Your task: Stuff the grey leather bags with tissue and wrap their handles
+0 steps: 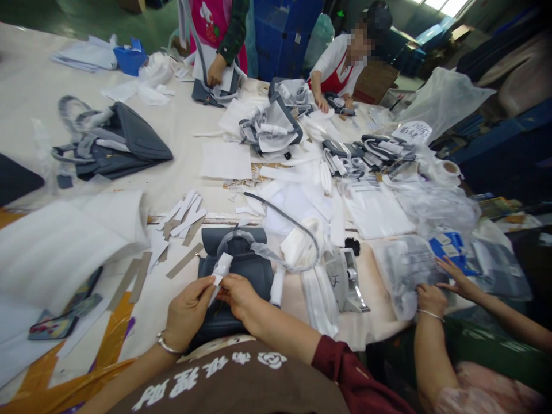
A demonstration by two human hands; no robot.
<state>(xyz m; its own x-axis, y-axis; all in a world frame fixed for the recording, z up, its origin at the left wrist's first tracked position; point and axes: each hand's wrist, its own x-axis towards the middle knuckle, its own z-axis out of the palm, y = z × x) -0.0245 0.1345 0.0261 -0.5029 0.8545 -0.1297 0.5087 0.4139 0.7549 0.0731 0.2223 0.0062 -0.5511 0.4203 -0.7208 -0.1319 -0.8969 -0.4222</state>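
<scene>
A dark blue-grey handbag lies on the table right in front of me. Its handle is wrapped in clear plastic and curves over the bag. My left hand pinches a small white wrapping strip at the handle's near end. Fingers of my right hand are closed on the same strip from the other side, fingertips close to those of the left. Part of the strip is hidden behind the fingers. A long dark strap, partly in plastic, loops out to the right of the bag.
Cut white and grey strips lie left of the bag; a tape dispenser stands right. White foam sheeting covers the left. Another handbag sits farther back. A co-worker's hands handle a plastic bag; two people work opposite.
</scene>
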